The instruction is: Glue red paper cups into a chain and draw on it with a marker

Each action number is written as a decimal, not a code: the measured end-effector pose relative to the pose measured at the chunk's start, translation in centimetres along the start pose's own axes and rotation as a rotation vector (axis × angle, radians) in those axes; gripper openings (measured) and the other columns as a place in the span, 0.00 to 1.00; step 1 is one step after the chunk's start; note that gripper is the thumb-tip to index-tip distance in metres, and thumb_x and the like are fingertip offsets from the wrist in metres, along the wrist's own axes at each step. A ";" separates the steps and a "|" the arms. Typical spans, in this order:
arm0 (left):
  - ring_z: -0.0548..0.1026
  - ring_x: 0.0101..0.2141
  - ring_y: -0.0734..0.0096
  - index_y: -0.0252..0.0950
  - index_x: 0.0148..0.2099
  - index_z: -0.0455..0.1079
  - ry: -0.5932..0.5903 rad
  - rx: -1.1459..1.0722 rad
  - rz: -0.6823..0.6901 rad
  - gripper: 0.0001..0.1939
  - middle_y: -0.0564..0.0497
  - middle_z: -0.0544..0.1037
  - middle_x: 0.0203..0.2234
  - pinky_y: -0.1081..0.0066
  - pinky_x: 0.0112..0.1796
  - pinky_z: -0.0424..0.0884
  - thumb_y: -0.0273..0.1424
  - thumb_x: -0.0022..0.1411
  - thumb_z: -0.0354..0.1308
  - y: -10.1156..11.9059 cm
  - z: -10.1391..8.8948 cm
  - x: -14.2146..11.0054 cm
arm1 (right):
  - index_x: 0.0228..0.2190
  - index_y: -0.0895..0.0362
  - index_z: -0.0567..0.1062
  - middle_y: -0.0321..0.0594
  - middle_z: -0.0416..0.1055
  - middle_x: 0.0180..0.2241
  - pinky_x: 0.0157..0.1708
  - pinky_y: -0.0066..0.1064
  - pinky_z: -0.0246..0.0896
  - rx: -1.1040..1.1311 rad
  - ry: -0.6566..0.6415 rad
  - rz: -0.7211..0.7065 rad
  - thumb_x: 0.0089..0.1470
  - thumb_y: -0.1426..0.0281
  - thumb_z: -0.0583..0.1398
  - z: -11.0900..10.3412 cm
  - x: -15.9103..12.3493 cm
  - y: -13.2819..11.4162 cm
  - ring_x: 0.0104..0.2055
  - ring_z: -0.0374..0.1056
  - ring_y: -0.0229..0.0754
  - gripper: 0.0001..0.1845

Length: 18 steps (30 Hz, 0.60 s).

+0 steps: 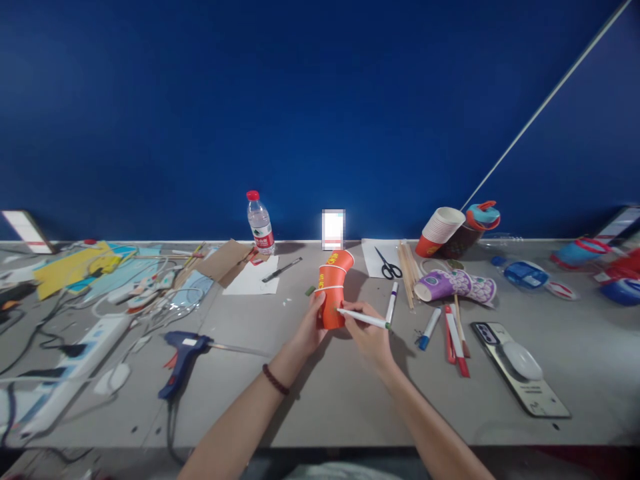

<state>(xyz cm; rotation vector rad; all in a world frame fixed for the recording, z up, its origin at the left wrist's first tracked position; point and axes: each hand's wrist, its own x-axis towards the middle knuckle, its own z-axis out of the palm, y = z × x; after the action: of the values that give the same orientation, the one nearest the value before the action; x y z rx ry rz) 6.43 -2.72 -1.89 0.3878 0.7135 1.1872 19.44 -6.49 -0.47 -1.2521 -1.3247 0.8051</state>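
Note:
My left hand [311,328] is wrapped round the lower part of a bent column of red-orange paper cups [333,293], joined one on another with white rims and yellow lettering. In my right hand [370,339] is a white marker [364,318] with a green end, pinched between the fingers. Its tip meets, or nearly meets, the lowest cup's side; I cannot tell which. Just left of the column, a small dark green piece [310,291] shows. Behind my right hand lies another white marker [393,303] with a dark purple end.
Left of my arms lie a blue glue gun [185,353] and a power strip [75,377] with cables. A water bottle [261,227] stands at the back. To the right are scissors [390,265], wooden sticks [406,273], stacked cups [439,232], a purple cup column [455,285] and a phone [540,393].

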 end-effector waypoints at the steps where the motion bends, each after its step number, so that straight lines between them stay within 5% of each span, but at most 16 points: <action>1: 0.78 0.33 0.65 0.35 0.46 0.70 0.001 -0.002 -0.001 0.22 0.47 0.80 0.35 0.66 0.41 0.71 0.41 0.52 0.67 0.0 0.0 0.0 | 0.33 0.57 0.76 0.44 0.77 0.36 0.37 0.35 0.66 0.002 -0.002 0.001 0.53 0.66 0.60 0.0 0.0 0.0 0.38 0.72 0.46 0.08; 18: 0.78 0.33 0.66 0.35 0.46 0.70 -0.005 -0.016 0.007 0.21 0.48 0.80 0.34 0.67 0.41 0.71 0.40 0.52 0.66 0.0 0.0 0.0 | 0.33 0.57 0.76 0.42 0.76 0.32 0.31 0.31 0.66 -0.018 0.030 0.028 0.53 0.62 0.61 0.1 -0.1 -0.2 0.32 0.70 0.42 0.11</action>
<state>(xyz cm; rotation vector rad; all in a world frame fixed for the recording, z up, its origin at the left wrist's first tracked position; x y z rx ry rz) 6.46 -2.76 -1.85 0.3803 0.6989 1.1977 19.32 -6.59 -0.35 -1.2952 -1.2957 0.7931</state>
